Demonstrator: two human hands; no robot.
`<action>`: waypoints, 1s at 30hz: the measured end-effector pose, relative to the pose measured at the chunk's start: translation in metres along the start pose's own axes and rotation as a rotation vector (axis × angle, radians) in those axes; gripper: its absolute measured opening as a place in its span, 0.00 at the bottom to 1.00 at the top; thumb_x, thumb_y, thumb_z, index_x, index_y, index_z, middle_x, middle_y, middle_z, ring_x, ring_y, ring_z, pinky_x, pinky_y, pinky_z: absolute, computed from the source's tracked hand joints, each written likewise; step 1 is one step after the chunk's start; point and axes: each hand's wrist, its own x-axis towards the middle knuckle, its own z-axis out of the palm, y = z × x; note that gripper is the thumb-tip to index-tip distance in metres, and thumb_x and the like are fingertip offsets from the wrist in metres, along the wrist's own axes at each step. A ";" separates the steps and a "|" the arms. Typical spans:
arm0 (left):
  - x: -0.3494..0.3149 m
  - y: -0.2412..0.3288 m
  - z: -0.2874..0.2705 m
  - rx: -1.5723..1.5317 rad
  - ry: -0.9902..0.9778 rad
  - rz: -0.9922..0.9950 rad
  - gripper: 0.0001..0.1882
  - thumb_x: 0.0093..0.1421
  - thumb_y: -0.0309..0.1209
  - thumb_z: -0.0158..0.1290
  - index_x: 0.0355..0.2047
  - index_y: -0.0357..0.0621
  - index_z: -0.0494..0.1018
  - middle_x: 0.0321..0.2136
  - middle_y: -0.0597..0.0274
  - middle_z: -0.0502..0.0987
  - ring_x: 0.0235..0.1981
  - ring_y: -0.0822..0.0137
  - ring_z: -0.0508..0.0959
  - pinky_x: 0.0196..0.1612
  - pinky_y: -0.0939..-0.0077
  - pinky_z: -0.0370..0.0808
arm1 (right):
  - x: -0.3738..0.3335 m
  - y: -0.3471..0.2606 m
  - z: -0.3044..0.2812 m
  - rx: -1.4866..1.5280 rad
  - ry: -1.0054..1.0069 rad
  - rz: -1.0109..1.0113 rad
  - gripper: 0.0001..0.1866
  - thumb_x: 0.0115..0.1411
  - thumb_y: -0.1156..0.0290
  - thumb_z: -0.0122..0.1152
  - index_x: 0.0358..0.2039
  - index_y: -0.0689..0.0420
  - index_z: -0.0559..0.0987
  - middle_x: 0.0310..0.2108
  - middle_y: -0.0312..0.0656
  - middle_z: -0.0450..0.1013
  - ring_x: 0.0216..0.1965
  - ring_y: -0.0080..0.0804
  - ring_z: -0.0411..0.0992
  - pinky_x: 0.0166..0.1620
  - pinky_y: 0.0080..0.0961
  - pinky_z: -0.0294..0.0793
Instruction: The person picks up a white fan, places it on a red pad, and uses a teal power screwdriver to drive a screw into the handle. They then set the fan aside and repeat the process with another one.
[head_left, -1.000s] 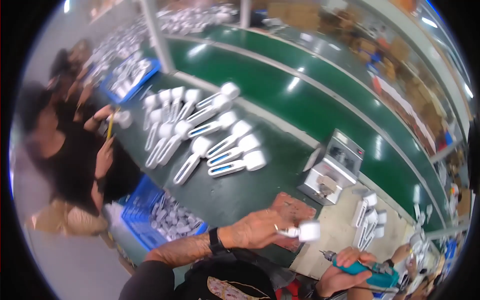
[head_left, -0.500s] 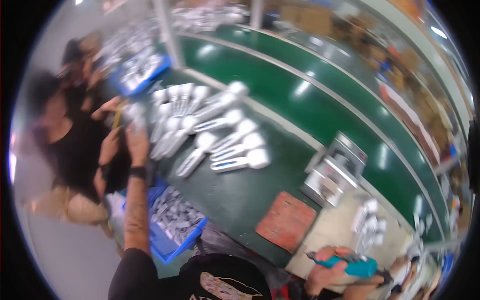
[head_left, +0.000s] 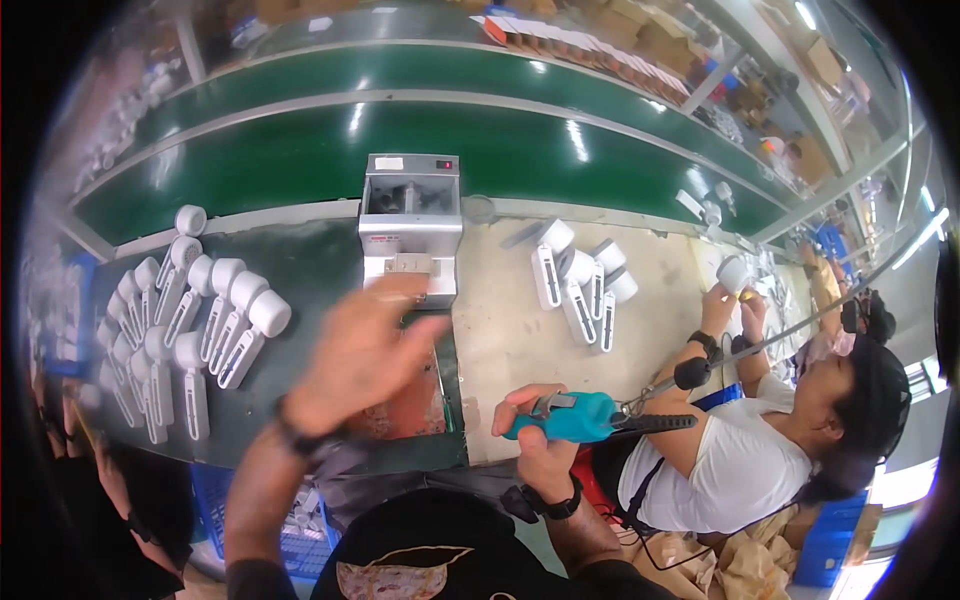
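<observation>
Left hand: the left hand point(head_left: 365, 350), blurred, reaches over the red mat point(head_left: 415, 405) toward the front of the screw feeder point(head_left: 410, 235); its thumb stands well apart from the other fingers, and the blur hides whether the fingertips touch the feeder.
Right hand: the right hand point(head_left: 545, 458) has its fingers wrapped round the teal electric screwdriver point(head_left: 588, 418).
Screwdriver: lies across the grip in front of the person, its black ribbed cord end pointing right; the hand partly covers its nose end.
Screw feeder: a grey metal box with an open top well and a red switch, at the back of the desk point(head_left: 315, 265), just beyond the mat.
Left parts: many white handles with round heads point(head_left: 190, 320) fan out on the dark green surface, several touching.
Right parts: four similar white pieces point(head_left: 580, 285) lie close together on the pale board point(head_left: 510, 345).
Blue crate: the blue crate point(head_left: 210, 500) sits below the desk's near edge, small grey pieces inside.
Co-worker: at right, a person in a white top point(head_left: 745, 465) handles another round-headed part point(head_left: 733, 272).
</observation>
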 end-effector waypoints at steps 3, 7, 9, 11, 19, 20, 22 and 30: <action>0.049 -0.009 0.111 -0.119 0.041 0.107 0.18 0.61 0.33 0.58 0.46 0.35 0.70 0.43 0.48 0.75 0.37 0.52 0.78 0.41 0.64 0.77 | -0.006 -0.002 -0.002 0.018 0.011 -0.002 0.33 0.57 0.46 0.68 0.46 0.63 0.70 0.26 0.42 0.72 0.29 0.32 0.72 0.34 0.28 0.73; 0.096 -0.041 0.203 -0.064 0.146 0.009 0.22 0.60 0.39 0.58 0.46 0.34 0.67 0.42 0.47 0.71 0.42 0.48 0.76 0.48 0.61 0.74 | -0.019 -0.006 -0.013 -0.009 -0.001 -0.015 0.33 0.57 0.46 0.69 0.46 0.64 0.70 0.26 0.42 0.72 0.29 0.32 0.72 0.33 0.28 0.73; 0.106 -0.051 0.222 0.012 0.122 -0.223 0.29 0.57 0.44 0.60 0.48 0.33 0.66 0.42 0.46 0.71 0.45 0.47 0.75 0.52 0.59 0.72 | -0.025 -0.005 -0.018 0.010 0.004 -0.008 0.35 0.56 0.44 0.69 0.46 0.64 0.70 0.26 0.42 0.72 0.29 0.31 0.72 0.33 0.27 0.73; 0.108 -0.057 0.228 -0.015 0.106 -0.219 0.32 0.55 0.47 0.61 0.48 0.33 0.67 0.44 0.46 0.71 0.47 0.47 0.75 0.54 0.60 0.71 | -0.026 -0.007 -0.021 0.001 0.013 -0.004 0.35 0.56 0.44 0.69 0.46 0.64 0.70 0.26 0.42 0.72 0.28 0.31 0.72 0.33 0.27 0.73; 0.086 -0.031 0.192 -0.109 0.093 -0.290 0.18 0.55 0.37 0.57 0.40 0.35 0.75 0.35 0.50 0.79 0.38 0.50 0.80 0.45 0.59 0.75 | 0.000 0.002 -0.027 -0.139 0.086 -0.049 0.33 0.59 0.44 0.66 0.46 0.63 0.71 0.27 0.41 0.73 0.28 0.28 0.72 0.32 0.24 0.71; 0.075 -0.020 0.179 -0.104 0.089 -0.303 0.18 0.55 0.37 0.57 0.40 0.35 0.75 0.35 0.50 0.79 0.38 0.50 0.80 0.45 0.59 0.75 | 0.005 0.009 -0.030 -0.158 0.117 -0.053 0.32 0.60 0.45 0.65 0.46 0.63 0.71 0.27 0.41 0.74 0.29 0.28 0.72 0.33 0.23 0.71; 0.048 -0.001 0.146 -0.243 0.076 -0.251 0.15 0.56 0.33 0.58 0.40 0.37 0.75 0.36 0.49 0.78 0.38 0.50 0.80 0.43 0.61 0.76 | 0.016 0.023 -0.039 -0.117 0.103 -0.076 0.18 0.60 0.72 0.63 0.48 0.64 0.73 0.31 0.41 0.75 0.33 0.24 0.70 0.39 0.22 0.70; -0.041 -0.006 0.060 -0.156 -0.107 -0.212 0.12 0.57 0.31 0.62 0.39 0.41 0.76 0.36 0.52 0.78 0.39 0.48 0.79 0.40 0.62 0.77 | 0.029 0.012 -0.006 -0.100 0.074 -0.022 0.37 0.58 0.37 0.61 0.46 0.63 0.70 0.25 0.39 0.70 0.28 0.30 0.70 0.33 0.26 0.71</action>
